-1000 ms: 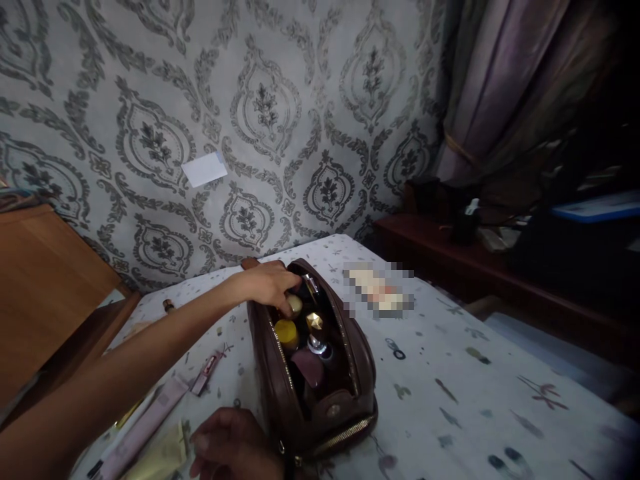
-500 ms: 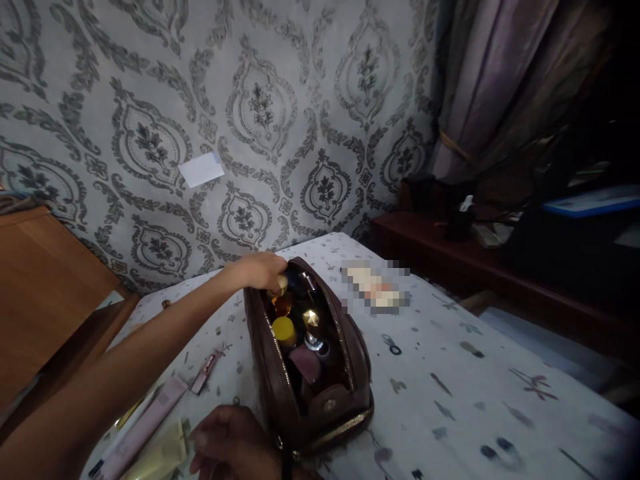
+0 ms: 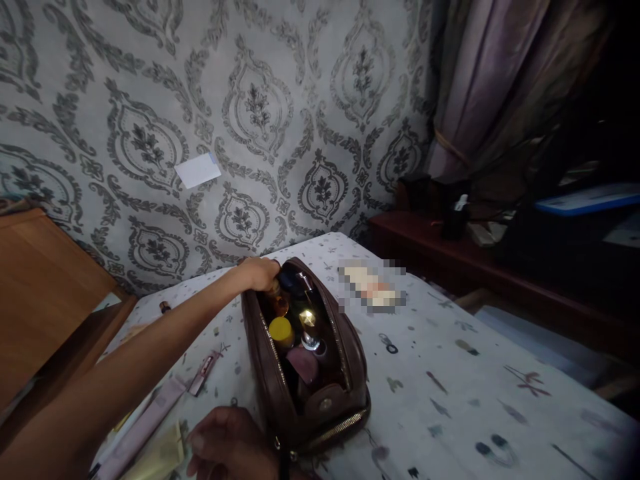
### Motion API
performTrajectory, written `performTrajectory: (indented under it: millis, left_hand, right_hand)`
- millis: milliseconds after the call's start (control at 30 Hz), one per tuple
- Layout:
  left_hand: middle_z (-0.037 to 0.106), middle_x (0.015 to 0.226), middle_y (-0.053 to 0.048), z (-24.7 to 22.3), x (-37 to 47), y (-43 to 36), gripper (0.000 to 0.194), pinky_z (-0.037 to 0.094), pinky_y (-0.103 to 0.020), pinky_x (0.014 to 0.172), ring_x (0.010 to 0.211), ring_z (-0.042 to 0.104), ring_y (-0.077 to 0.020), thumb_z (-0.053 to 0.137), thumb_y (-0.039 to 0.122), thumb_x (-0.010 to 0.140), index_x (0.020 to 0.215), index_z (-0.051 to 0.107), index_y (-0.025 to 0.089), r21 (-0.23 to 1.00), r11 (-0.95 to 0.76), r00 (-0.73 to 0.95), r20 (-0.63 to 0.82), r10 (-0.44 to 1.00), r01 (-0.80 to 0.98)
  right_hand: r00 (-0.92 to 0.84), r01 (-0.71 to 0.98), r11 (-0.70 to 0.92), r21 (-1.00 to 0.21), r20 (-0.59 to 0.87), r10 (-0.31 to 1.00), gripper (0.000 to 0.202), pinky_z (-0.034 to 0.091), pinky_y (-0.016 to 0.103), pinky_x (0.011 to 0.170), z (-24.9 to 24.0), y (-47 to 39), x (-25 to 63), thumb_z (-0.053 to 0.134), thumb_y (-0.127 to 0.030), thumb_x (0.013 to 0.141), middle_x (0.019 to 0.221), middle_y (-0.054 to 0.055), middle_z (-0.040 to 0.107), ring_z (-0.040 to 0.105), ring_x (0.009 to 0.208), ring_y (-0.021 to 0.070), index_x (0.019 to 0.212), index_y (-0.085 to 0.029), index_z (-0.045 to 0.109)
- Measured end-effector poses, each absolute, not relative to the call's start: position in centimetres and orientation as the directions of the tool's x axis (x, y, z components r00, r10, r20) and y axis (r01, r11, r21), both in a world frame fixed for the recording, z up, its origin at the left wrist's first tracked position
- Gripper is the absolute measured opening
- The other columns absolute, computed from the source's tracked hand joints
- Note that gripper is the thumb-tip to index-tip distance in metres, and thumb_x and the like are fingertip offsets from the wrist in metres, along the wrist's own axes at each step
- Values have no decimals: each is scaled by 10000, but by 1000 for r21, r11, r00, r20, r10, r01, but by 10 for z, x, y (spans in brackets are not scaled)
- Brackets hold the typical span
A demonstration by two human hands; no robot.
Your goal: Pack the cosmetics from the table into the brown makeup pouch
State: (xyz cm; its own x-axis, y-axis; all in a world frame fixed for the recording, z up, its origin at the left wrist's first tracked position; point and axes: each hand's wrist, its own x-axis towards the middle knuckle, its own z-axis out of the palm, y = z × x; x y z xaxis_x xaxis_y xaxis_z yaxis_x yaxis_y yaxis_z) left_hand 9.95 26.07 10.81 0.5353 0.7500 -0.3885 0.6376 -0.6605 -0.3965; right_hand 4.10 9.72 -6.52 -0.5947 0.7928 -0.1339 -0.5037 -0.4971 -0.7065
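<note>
A brown zip-up toiletry bag (image 3: 257,360) lies lengthwise on the bed, its top unzipped. Inside it I see a yellow-capped jar (image 3: 281,331), a bottle with a faceted gold cap (image 3: 308,320), a dusky pink rounded item (image 3: 303,365) and an amber bottle (image 3: 280,307). My left hand (image 3: 260,272) is closed over the bag's far left rim, with its fingertips dipping inside by a gold-coloured item; what it grips is hidden. My right hand (image 3: 225,440), loosely curled with nothing visible in it, rests beside the near end of the bag.
Left of the bag lie a pale pink tube (image 3: 145,427), a yellowish tube (image 3: 160,453), a small pink box (image 3: 204,373) and a small dark-capped item (image 3: 165,307). A blurred-out object (image 3: 373,287) sits right of the bag. Patterned wallpaper rises behind; a dark red shelf (image 3: 405,233) stands right.
My left hand has shifted slightly left and down at the far rim, its fingers lower in the bag's mouth. My right hand stays put. The view has drifted slightly.
</note>
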Motion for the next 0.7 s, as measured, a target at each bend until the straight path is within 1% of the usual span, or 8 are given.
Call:
performTrajectory:
  millis: [133, 300, 433, 533, 700]
  left_hand:
    - [697, 1131, -155, 107, 101, 260, 395, 506, -287, 725, 966, 674, -268, 623, 255, 789, 1166, 629, 136, -383, -643, 518, -385, 764, 663]
    - [686, 1136, -190, 104, 103, 261, 372, 507, -289, 728, 983, 672, -276, 578, 181, 793, 1153, 630, 102, -375, -632, 520, -361, 774, 679]
    - [708, 1074, -156, 104, 102, 262, 369, 505, -260, 677, 914, 682, -253, 642, 202, 743, 1103, 651, 122, -344, -637, 527, -365, 768, 690]
    - [715, 1030, -128, 104, 100, 265, 357, 500, -247, 650, 873, 682, -235, 658, 226, 733, 1078, 664, 133, -314, -650, 539, -374, 755, 692]
    - [701, 1074, -112, 102, 95, 273, 385, 506, -248, 678, 910, 672, -226, 655, 234, 741, 1115, 648, 146, -279, -667, 567, -364, 739, 691]
  right_hand:
    - [-602, -495, -501, -710, -136, 787, 748, 322, 240, 506, -65, 98, 41, 815, -690, 362, 601, -30, 596, 513, 472, 88, 811, -172, 517]
    - [-604, -490, -497, -716, -132, 786, 739, 326, 242, 514, -66, 98, 41, 821, -676, 378, 619, -22, 604, 522, 484, 91, 824, -169, 522]
    - [-603, -495, -494, -714, -127, 788, 748, 325, 242, 519, -68, 98, 39, 815, -687, 362, 601, -34, 599, 513, 476, 92, 820, -179, 511]
    - [-607, -493, -491, -718, -121, 786, 756, 326, 241, 520, -68, 98, 38, 811, -695, 356, 603, -36, 602, 518, 481, 93, 824, -181, 514]
    - [-595, -481, -505, -717, -156, 789, 802, 336, 251, 527, -68, 98, 39, 823, -682, 343, 622, -19, 610, 532, 493, 109, 875, -169, 512]
